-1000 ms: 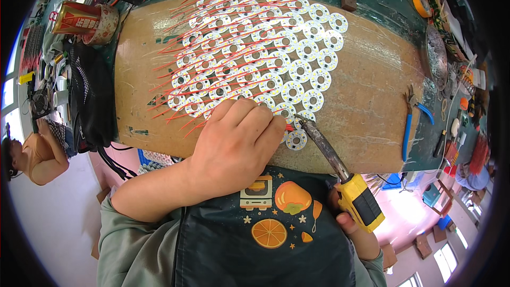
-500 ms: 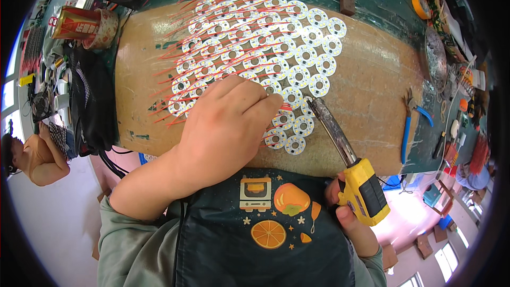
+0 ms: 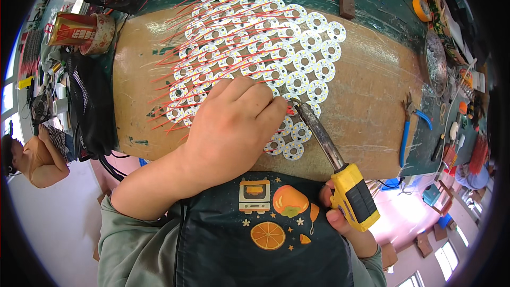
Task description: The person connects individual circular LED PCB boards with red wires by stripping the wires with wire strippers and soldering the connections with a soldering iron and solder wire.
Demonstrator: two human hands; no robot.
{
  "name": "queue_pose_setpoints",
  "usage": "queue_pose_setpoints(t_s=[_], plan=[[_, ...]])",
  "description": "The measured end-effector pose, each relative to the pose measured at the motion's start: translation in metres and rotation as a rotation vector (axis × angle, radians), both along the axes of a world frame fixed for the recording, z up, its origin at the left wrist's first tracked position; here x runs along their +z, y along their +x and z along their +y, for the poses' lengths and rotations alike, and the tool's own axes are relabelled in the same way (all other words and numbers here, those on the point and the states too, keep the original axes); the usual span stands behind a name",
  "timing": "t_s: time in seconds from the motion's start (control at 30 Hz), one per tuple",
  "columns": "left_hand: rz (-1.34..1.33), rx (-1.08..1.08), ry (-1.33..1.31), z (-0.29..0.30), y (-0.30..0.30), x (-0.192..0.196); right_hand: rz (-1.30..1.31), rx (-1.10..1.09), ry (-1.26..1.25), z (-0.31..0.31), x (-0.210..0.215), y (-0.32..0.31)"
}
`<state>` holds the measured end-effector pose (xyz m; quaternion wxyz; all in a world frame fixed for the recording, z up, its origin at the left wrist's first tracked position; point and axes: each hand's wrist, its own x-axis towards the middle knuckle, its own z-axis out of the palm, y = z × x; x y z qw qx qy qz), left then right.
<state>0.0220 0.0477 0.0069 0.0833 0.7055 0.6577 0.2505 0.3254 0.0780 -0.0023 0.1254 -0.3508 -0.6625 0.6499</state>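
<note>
Head view: left hand (image 3: 234, 125) pinches red wires (image 3: 290, 111), right hand (image 3: 340, 220) grips a soldering iron (image 3: 356, 197). One slip could burn the left.

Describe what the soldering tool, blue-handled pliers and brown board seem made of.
Soldering tool: stained metal barrel, shiny near its moulded yellow, probably plastic handle. Pliers: grey metal head; smooth blue grips, likely plastic. Brown board: scratched, shiny under glare; perhaps fibreboard.

Brightly lit, glare on brown board (image 3: 372, 101), blown-out windows (image 3: 445, 261), curved fisheye edges, black corners
</note>
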Motion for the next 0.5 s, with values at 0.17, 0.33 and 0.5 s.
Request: queue_pose_setpoints(t_s=[0.17, 0.33, 0.5], plan=[[0.001, -0.006, -0.021, 0.0005, -0.0005, 0.0008, -0.038, 0.022, 0.005, -0.0004, -0.0029, 0.0033], [-0.007, -0.009, -0.025, -0.0003, -0.0012, -0.0010, -0.014, -0.024, 0.026, -0.0010, -0.0027, -0.0005], [-0.008, -0.009, -0.025, -0.0001, -0.0013, -0.0007, 0.008, -0.012, 0.039, -0.0010, -0.0048, 0.0004]])
